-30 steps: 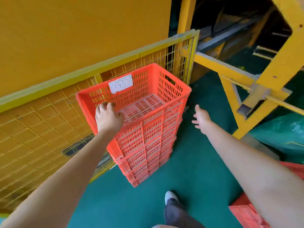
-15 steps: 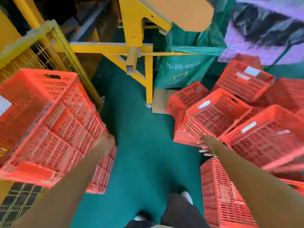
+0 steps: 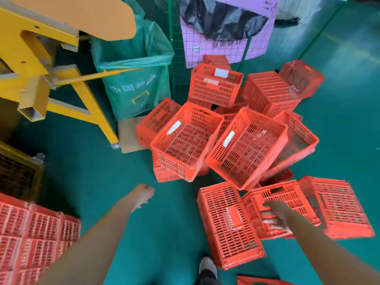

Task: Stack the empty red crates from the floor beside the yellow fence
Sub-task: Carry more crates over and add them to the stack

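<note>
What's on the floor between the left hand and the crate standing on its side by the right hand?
Nothing: in the head view only bare green floor lies between the left hand and that side-standing crate. The right hand reaches to the neighbouring crate.

White "中国" print on green bag (image 3: 131, 87)

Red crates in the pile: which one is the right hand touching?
The tipped crate at lower right, under the right hand; the other crates lie untouched.
</note>
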